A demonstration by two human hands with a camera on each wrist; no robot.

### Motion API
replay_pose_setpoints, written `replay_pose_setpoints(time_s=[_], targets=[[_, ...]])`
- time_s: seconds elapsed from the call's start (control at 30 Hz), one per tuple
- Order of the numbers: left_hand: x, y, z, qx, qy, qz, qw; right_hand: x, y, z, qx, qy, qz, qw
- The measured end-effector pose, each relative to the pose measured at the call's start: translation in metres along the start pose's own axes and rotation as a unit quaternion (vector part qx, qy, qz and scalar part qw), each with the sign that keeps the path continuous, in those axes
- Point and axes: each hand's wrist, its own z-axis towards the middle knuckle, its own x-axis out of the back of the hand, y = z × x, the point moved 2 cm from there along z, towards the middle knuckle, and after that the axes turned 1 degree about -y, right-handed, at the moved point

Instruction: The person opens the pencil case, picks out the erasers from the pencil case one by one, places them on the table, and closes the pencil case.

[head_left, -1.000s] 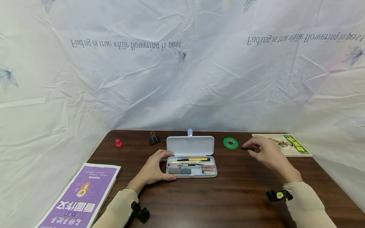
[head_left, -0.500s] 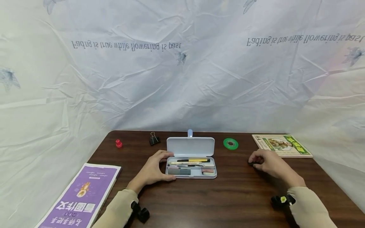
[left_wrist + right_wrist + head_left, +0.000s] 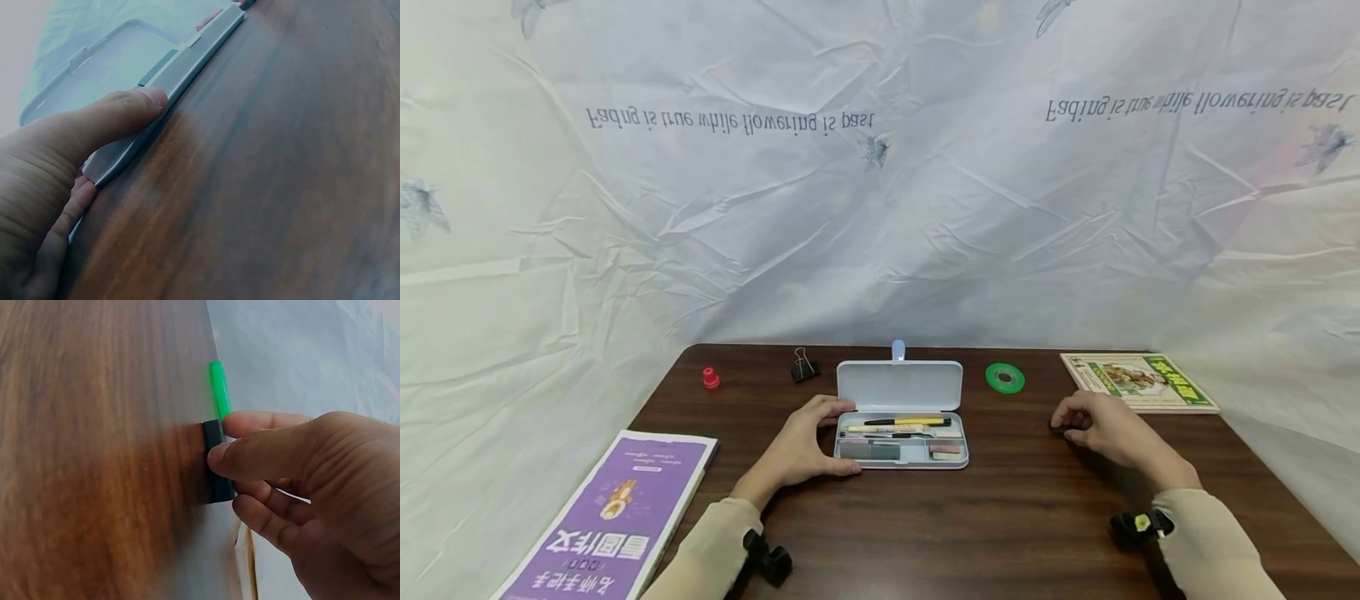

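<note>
An open pale pencil case (image 3: 899,387) stands mid-table, its lid raised at the back. Inside lie a yellow and black pen (image 3: 917,422), other slim pens, a grey block (image 3: 880,452) and a pink and white eraser (image 3: 944,451). My left hand (image 3: 799,446) grips the case's left end, thumb (image 3: 134,106) along the front wall and fingers at the back and side. Off to the right, my right hand (image 3: 1103,423) pinches a small black rectangular block (image 3: 220,489) between thumb and fingers, at the tabletop. Its kind is unclear; fingers cover part of it.
Behind the case are a black binder clip (image 3: 805,368) on the left and a green tape roll (image 3: 1004,377) on the right. A red piece (image 3: 711,377) stands far left. A purple book (image 3: 617,508) lies front left, another book (image 3: 1138,382) back right.
My right hand has come down and nearer with the black block, away from the back-right book, then stayed there for the last half second. My left hand keeps its grip on the pencil case.
</note>
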Motion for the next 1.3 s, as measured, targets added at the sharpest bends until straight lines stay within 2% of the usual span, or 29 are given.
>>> replay_pose_setpoints(time_s=[0.13,0.27,0.37,0.53,0.67,0.8,1.0,1.13,1.3], targets=[[0.001,-0.002,-0.001,-0.002,0.001,0.0,1.0,0.004,-0.014,0.007,0.02,0.034,0.01,0.9992],[0.002,-0.004,-0.001,-0.002,0.004,-0.003,1.0,0.01,-0.046,0.021,0.047,0.083,0.05,0.9941],[0.002,-0.005,-0.002,0.001,0.003,-0.004,1.0,0.01,-0.072,0.035,0.062,0.091,0.083,0.9905],[0.001,-0.004,-0.002,0.003,0.001,-0.003,1.0,-0.003,-0.104,0.059,0.081,0.069,0.125,0.9864],[0.0,-0.002,-0.001,-0.002,-0.002,-0.004,1.0,-0.021,-0.118,0.071,0.103,0.041,0.147,0.9829],[-0.001,-0.001,0.0,-0.003,-0.003,-0.003,1.0,-0.041,-0.123,0.075,0.126,-0.005,0.134,0.9829],[-0.001,-0.001,0.001,-0.004,-0.002,-0.002,1.0,-0.062,-0.125,0.076,0.159,-0.061,0.076,0.9825],[0.0,-0.001,0.001,-0.002,0.0,-0.002,1.0,-0.067,-0.126,0.077,0.159,-0.074,0.07,0.982],[0.0,-0.002,0.0,-0.001,-0.001,-0.001,1.0,-0.068,-0.125,0.077,0.158,-0.069,0.072,0.9823]])
